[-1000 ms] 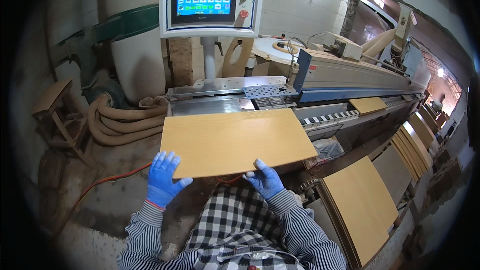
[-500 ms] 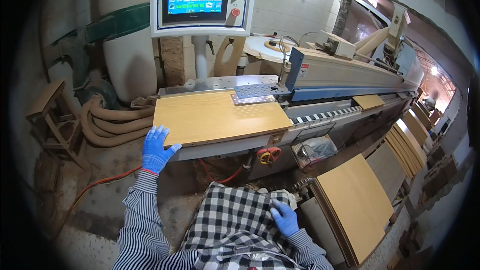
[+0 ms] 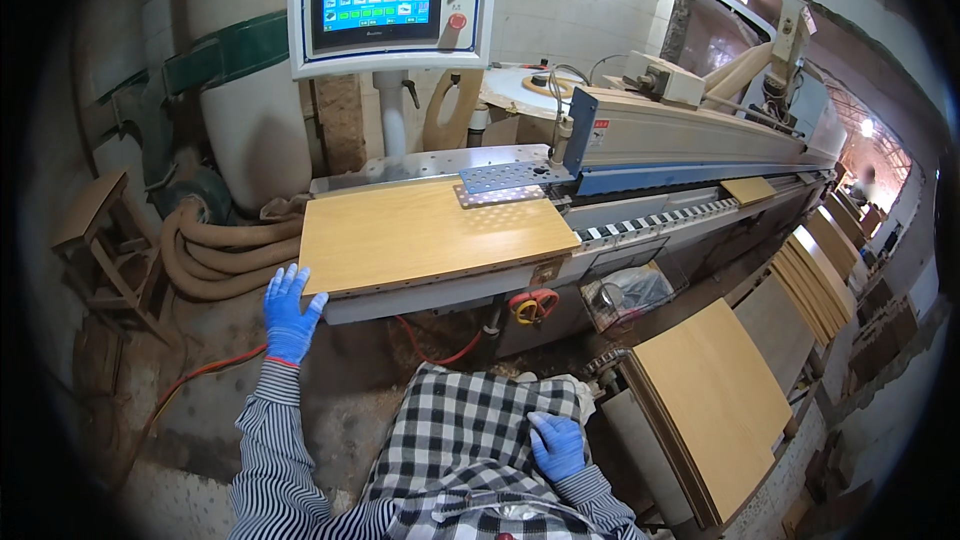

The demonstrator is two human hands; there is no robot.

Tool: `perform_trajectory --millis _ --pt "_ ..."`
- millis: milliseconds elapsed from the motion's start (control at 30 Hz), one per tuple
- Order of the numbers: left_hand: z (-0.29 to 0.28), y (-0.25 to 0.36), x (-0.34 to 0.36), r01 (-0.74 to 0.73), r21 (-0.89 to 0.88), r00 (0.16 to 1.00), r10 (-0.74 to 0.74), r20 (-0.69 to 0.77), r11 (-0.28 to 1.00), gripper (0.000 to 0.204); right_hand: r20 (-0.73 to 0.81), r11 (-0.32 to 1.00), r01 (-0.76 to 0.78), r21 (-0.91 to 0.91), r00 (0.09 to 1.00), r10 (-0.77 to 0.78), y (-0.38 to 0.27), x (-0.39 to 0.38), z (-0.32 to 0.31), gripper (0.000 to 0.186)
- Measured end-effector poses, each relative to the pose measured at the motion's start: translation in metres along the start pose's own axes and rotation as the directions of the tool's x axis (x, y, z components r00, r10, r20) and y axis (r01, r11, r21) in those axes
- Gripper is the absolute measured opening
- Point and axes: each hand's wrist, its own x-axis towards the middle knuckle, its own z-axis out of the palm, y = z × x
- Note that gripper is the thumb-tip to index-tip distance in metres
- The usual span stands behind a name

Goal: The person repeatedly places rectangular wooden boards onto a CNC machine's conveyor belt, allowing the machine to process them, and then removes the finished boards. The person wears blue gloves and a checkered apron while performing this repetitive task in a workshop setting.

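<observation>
A light wood-coloured panel [image 3: 420, 240] lies flat on the near end of a long edge-banding machine [image 3: 690, 145], its far right part under a perforated blue guard plate [image 3: 505, 180]. At the panel's near left corner is my left hand [image 3: 291, 325], in a blue glove, with fingers stretched out and thumb apart. Its fingertips lie along the panel's left edge; whether they press on it I cannot tell. My right hand [image 3: 557, 447], also blue-gloved, rests over the black-and-white checked apron [image 3: 470, 410] at my lap. Its fingers are loosely bent, with nothing visible in them.
A stack of wood-coloured panels [image 3: 715, 395] stands at my right, with more panels [image 3: 815, 280] behind it. A smaller panel [image 3: 748, 190] lies farther along the machine. Above is a control screen [image 3: 375, 0]. Hoses [image 3: 205, 260] and a wooden stool [image 3: 100, 240] stand left. A blurred person is far right.
My left hand has shifted slightly left and nearer along the panel's corner. My right hand has moved a little left over the apron. The view has turned slightly.
</observation>
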Motion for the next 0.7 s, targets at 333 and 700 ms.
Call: perform_trajectory --millis 333,700 --pt "-0.0020 -0.0062 -0.0026 0.016 -0.061 1.000 -0.016 0.003 0.998 0.049 0.014 1.000 -0.005 -0.015 1.000 0.005 0.0016 -0.0018 0.0004 0.032" --pt "-0.0067 -0.0047 -0.0001 0.036 -0.094 0.999 -0.033 0.032 0.995 0.053 0.061 1.000 -0.024 -0.004 0.998 0.025 0.0025 -0.0029 0.0006 0.033"
